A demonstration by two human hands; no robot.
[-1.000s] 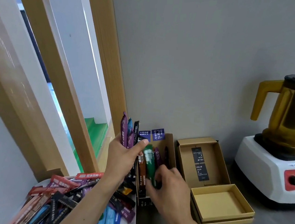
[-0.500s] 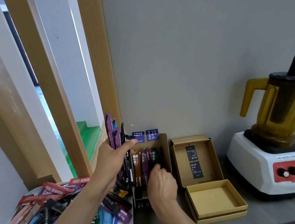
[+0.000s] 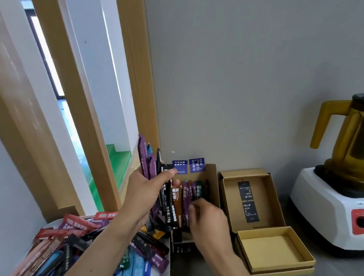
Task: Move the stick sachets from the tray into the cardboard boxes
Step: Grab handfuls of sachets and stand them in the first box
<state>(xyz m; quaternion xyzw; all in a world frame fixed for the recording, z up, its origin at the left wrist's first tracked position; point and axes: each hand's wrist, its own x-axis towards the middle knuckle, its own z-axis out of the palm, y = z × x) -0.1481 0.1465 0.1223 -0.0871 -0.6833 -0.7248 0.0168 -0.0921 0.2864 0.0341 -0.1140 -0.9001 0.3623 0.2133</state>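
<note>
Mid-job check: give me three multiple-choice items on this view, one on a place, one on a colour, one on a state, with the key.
1. Where does the empty cardboard box stand relative to the box holding sachets?
A. Left of it. B. Right of it. C. On top of it.

2. What colour is the handle of the blender?
A. Yellow. B. Red. C. Green.

3. What is the left hand doing?
A. Lying flat on the counter. B. Touching the blender. C. Gripping a bunch of stick sachets.

Key:
1 B: the empty box sits between the filled box and the blender.
2 A: the handle is plainly yellow, like the jug.
3 C: the hand curls round several upright sachets, thumb across their front.
</note>
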